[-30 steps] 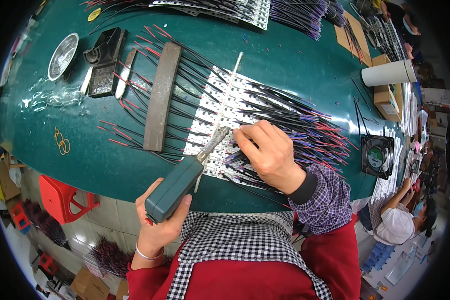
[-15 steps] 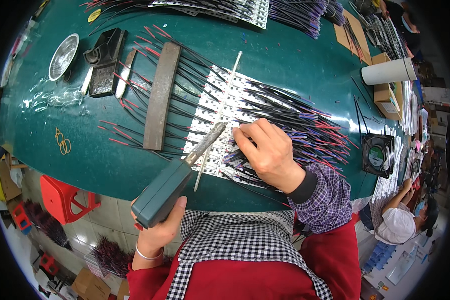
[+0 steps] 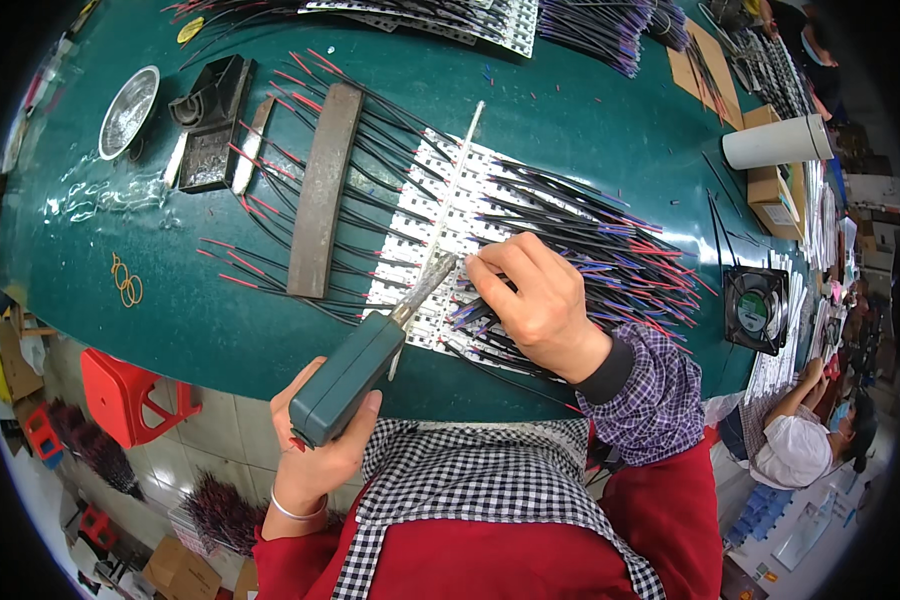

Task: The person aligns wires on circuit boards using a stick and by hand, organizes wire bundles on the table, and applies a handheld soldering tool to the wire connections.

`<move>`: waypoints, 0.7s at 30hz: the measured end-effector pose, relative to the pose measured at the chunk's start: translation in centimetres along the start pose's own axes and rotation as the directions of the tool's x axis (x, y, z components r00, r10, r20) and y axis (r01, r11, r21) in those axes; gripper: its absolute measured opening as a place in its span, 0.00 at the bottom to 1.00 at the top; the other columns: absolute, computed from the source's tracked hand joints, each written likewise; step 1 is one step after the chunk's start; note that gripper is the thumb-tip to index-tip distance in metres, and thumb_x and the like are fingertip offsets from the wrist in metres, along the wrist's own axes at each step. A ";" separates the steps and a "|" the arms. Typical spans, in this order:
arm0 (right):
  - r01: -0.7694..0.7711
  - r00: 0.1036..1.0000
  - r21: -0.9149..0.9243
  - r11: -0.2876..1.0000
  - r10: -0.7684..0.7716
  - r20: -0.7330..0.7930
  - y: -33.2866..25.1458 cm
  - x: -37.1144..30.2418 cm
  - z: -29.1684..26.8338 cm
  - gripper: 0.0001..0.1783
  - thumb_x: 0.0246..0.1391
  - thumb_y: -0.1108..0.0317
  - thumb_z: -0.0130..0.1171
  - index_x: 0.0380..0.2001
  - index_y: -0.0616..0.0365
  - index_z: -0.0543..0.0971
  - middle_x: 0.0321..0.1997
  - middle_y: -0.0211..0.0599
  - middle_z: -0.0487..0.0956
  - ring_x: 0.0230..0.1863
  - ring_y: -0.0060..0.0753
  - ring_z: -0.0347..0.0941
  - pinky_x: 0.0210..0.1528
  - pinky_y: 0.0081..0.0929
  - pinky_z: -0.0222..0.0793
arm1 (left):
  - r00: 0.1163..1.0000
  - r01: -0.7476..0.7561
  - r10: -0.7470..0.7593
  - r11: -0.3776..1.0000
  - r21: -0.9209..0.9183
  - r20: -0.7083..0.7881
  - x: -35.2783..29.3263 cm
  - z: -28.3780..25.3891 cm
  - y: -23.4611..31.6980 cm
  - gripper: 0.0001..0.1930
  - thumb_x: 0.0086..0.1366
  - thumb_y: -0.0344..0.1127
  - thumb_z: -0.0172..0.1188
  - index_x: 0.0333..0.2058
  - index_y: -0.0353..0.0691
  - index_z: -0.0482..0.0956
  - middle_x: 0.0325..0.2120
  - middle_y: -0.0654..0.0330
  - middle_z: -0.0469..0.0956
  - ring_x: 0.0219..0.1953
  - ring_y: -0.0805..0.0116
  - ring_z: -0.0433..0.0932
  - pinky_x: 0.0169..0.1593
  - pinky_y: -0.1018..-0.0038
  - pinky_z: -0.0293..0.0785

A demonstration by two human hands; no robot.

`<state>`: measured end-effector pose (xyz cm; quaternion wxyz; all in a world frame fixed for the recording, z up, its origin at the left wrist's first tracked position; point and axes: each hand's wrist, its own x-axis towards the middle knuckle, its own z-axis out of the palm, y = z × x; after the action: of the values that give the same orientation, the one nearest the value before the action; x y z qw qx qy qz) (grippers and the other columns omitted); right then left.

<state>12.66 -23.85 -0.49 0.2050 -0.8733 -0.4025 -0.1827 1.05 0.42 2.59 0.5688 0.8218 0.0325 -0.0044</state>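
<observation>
A soldering iron (image 3: 342,378) with a dark green body is gripped in my left hand (image 3: 320,440), its silver barrel slanting up to the right. The barrel's tip (image 3: 444,265) is over the white circuit board panel (image 3: 410,240), just left of my right fingertips. My right hand (image 3: 535,305) is closed in a pinch above the panel; what lies between its fingertips is too small to make out. Black wires with red and purple ends (image 3: 610,240) fan out to the right, partly under that hand. A thin pale rod (image 3: 460,170) lies across the panel.
A metal bar (image 3: 325,190) rests across wires on the left. Behind it are a black box (image 3: 210,150) and a metal bowl (image 3: 128,112). Rubber bands (image 3: 127,282) lie at left. On the right are a small fan (image 3: 756,310) and a white cylinder (image 3: 775,145).
My left hand has shifted slightly right, bringing the soldering iron's tip a little lower and closer to my right fingertips. The right hand stays nearly in place.
</observation>
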 end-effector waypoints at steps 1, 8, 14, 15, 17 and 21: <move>0.012 1.000 -0.021 1.000 -0.012 0.011 -0.1 0.0 0.0 0.13 0.38 0.72 0.58 0.32 0.63 0.79 0.32 0.34 0.74 0.33 0.33 0.72 0.29 0.26 0.70 | 0.997 -0.068 0.065 0.994 0.087 0.030 0.2 -0.1 0.1 0.08 0.51 0.20 0.66 0.32 0.29 0.80 0.26 0.58 0.75 0.24 0.71 0.72 0.28 0.75 0.67; 0.077 0.997 -0.108 0.991 -0.075 0.018 -0.5 0.2 0.2 0.12 0.38 0.72 0.59 0.30 0.67 0.79 0.32 0.37 0.74 0.33 0.33 0.71 0.29 0.25 0.68 | 0.999 -0.006 0.007 1.000 -0.028 0.036 0.6 -0.3 0.5 0.07 0.51 0.20 0.65 0.31 0.29 0.80 0.24 0.59 0.74 0.23 0.71 0.71 0.27 0.76 0.66; 0.086 0.996 -0.097 0.992 -0.084 0.019 -0.7 0.4 0.2 0.12 0.38 0.73 0.59 0.30 0.67 0.79 0.32 0.37 0.74 0.34 0.33 0.71 0.30 0.25 0.67 | 0.992 0.083 -0.094 0.990 -0.113 -0.088 -2.2 -0.5 -0.5 0.07 0.55 0.21 0.67 0.33 0.31 0.81 0.28 0.61 0.78 0.26 0.75 0.73 0.30 0.78 0.68; 0.086 0.996 -0.096 0.992 -0.085 0.019 -0.7 0.3 0.1 0.12 0.38 0.73 0.59 0.30 0.67 0.79 0.32 0.37 0.74 0.34 0.33 0.71 0.30 0.25 0.67 | 0.982 0.120 -0.147 0.970 -0.213 -0.115 -2.5 -0.6 0.0 0.09 0.56 0.22 0.67 0.36 0.31 0.81 0.30 0.61 0.80 0.28 0.75 0.75 0.33 0.78 0.70; 0.073 0.997 -0.106 0.992 -0.070 0.031 -0.6 0.2 0.1 0.12 0.38 0.72 0.59 0.30 0.67 0.79 0.33 0.37 0.74 0.34 0.33 0.71 0.29 0.25 0.66 | 0.969 0.150 -0.201 0.938 -0.312 -0.140 -2.5 -0.6 0.6 0.10 0.58 0.22 0.68 0.40 0.31 0.82 0.33 0.61 0.81 0.31 0.75 0.77 0.36 0.78 0.72; 0.046 0.998 0.072 0.996 -0.043 -0.047 -0.8 0.5 -0.8 0.15 0.39 0.75 0.59 0.35 0.68 0.80 0.32 0.37 0.73 0.35 0.34 0.72 0.33 0.28 0.71 | 0.966 0.173 -0.224 0.932 -0.319 -0.129 -2.5 -0.8 0.4 0.19 0.57 0.21 0.67 0.48 0.31 0.79 0.41 0.57 0.82 0.37 0.73 0.78 0.41 0.77 0.74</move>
<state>12.18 -23.45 0.55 0.2417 -0.8517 -0.4235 -0.1920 -1.49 0.93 3.33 0.6808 0.7142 0.1623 0.0103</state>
